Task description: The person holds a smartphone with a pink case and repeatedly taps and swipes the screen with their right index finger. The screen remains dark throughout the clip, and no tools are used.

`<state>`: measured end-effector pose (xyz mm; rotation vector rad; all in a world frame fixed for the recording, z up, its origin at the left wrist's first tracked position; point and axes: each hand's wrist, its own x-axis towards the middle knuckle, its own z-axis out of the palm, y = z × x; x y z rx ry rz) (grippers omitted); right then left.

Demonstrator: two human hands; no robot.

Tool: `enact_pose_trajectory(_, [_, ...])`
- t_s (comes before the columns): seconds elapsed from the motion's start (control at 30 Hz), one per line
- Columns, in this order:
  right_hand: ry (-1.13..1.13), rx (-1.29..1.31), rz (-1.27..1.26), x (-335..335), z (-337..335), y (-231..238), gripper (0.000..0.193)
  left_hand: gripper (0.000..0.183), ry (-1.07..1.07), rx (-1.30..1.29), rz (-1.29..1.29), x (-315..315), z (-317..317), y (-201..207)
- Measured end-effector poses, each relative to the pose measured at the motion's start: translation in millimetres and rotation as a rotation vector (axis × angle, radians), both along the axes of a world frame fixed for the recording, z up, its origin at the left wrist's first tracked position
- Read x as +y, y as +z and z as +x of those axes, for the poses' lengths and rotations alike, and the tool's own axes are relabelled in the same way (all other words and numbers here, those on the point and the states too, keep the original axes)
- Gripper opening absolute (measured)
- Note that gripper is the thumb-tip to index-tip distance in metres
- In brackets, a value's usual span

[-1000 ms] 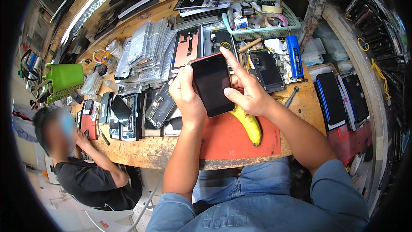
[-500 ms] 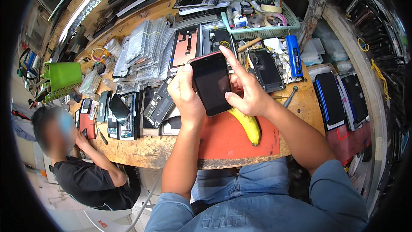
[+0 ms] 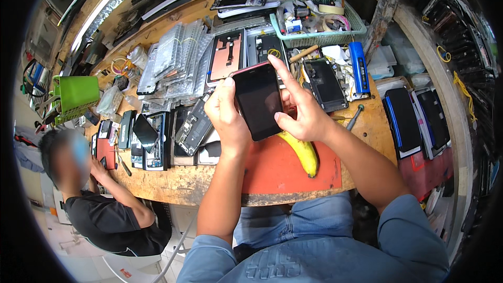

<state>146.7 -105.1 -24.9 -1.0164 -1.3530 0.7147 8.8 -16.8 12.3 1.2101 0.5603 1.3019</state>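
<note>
A smartphone [image 3: 258, 104] with a dark screen and a reddish edge is held up between my two hands, above the bench. My left hand [image 3: 229, 117] grips its left side, the thumb up along the edge near the top corner. On the opposite side my right hand [image 3: 302, 106] holds it, index finger stretched to the top corner and thumb at the lower right of the screen. Below the phone a ripe banana [image 3: 304, 158] lies on an orange-red mat [image 3: 283, 175], its upper end hidden behind the phone and my right hand.
Bubble-wrapped packs [image 3: 178, 55] and opened devices [image 3: 194, 127] crowd the bench to the left. A green basket [image 3: 319, 38] of small parts stands at the back. A screwdriver [image 3: 356, 117] and a blue tool [image 3: 359, 68] lie to the right. Another person [image 3: 112, 220] sits at the left.
</note>
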Motion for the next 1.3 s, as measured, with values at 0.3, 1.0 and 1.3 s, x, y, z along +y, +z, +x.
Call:
enact_pose_trajectory(0.3, [-0.003, 0.019, -0.010, -0.9, -1.7, -0.3, 0.110, 0.033, -0.025, -0.039, 0.004, 0.9, -1.6, -2.7])
enact_pose_trajectory(1.0, [0.000, 0.018, -0.004, -2.7, -1.8, 3.8, 0.109, 0.031, -0.075, -0.021, 0.008, 9.2, -7.0, -15.2])
enact_pose_trajectory(1.3, [0.003, -0.015, -0.098, -4.9, 0.0, 5.5, 0.107, 0.031, -0.066, -0.056, -0.005, 5.1, -4.7, -7.3])
